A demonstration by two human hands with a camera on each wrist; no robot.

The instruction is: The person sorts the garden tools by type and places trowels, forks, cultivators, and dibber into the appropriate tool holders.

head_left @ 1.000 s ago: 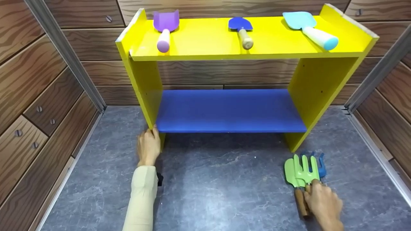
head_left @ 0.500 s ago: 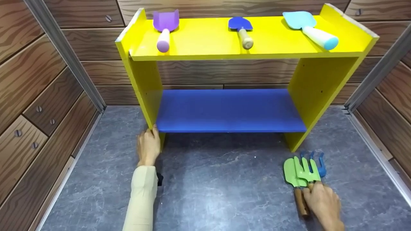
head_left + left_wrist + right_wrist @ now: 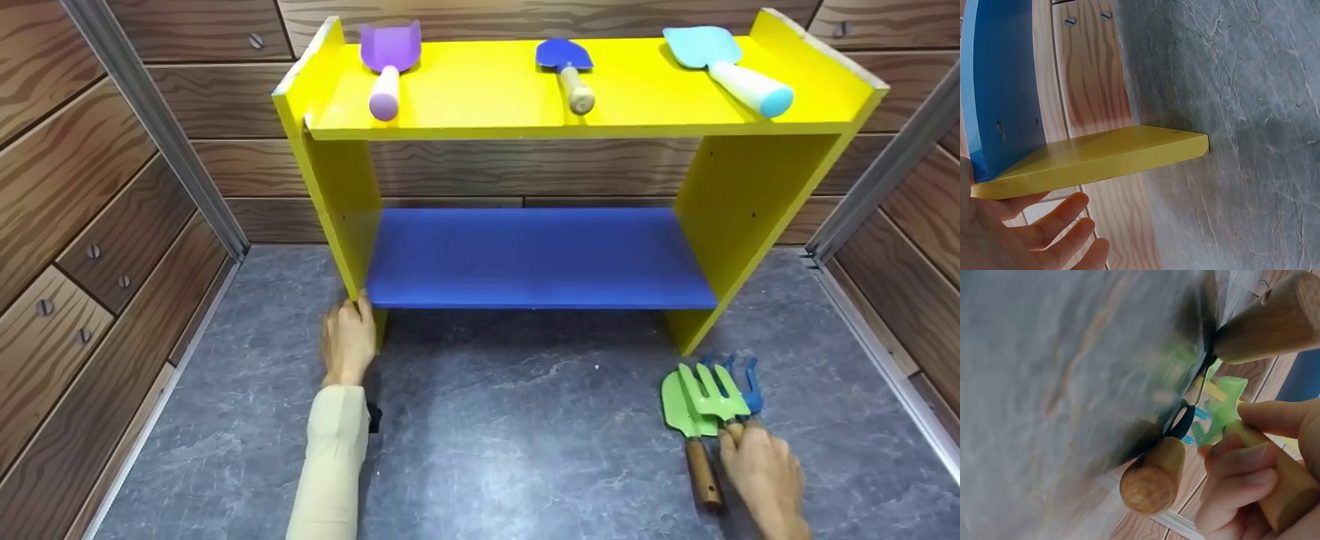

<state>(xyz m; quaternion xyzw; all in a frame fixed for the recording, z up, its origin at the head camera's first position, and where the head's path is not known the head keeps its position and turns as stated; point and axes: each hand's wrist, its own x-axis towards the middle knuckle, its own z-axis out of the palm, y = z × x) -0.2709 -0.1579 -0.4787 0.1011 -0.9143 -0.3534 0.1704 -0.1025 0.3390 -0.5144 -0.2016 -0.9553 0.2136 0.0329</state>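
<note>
My left hand (image 3: 349, 341) holds the lower left side panel of a yellow and blue shelf unit (image 3: 540, 255), at the blue board's front corner. In the left wrist view, fingers (image 3: 1061, 222) lie along the outer face of the yellow panel (image 3: 1100, 160); the thumb is mostly out of frame. The right hand (image 3: 765, 469) grips the wooden handle (image 3: 1289, 498) of a green garden fork (image 3: 712, 397). Beneath the fork, a green trowel (image 3: 675, 405) with a brown handle lies on the floor. A blue cultivator (image 3: 752, 394) pokes out behind it, its handle hidden by the hand in the head view.
On the yellow top board lie a purple scoop (image 3: 390, 49), a small dark blue shovel (image 3: 564, 56) and a light blue shovel (image 3: 705, 49). Wood-patterned walls (image 3: 97, 187) with metal corner strips enclose the grey floor (image 3: 487, 420).
The right hand has shifted slightly right, and the fork has tilted so its tines lean further left over the trowel. The left hand and shelf unit look unchanged.
</note>
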